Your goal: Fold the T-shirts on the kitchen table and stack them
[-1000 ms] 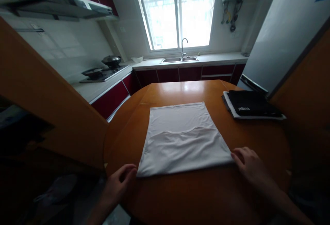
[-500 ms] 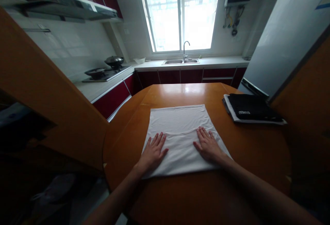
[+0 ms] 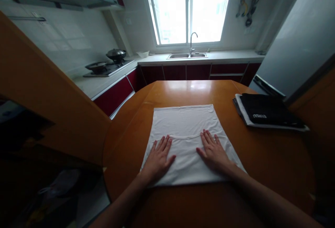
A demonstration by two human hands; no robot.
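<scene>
A white cloth garment (image 3: 185,121), folded into a rough trapezoid, lies flat on the wooden table (image 3: 125,144). A curved hem or neckline crosses its middle. On the cloth's left part rests my left hand (image 3: 158,158), palm down with fingers spread, fingertips near that curved edge. My right hand (image 3: 214,151) lies palm down on the right part, its fingers stretched out and the thumb apart. Neither hand grips the fabric.
Folded black and white clothes (image 3: 269,111) sit at the table's right side. Behind the table are a counter with a sink (image 3: 187,55) and a stove with two pans (image 3: 116,55). A fridge (image 3: 300,43) stands at the right.
The view has shifted a little, so the folded pile appears further right. Both hands are still flat on the cloth, the left one's fingers slightly nearer the middle.
</scene>
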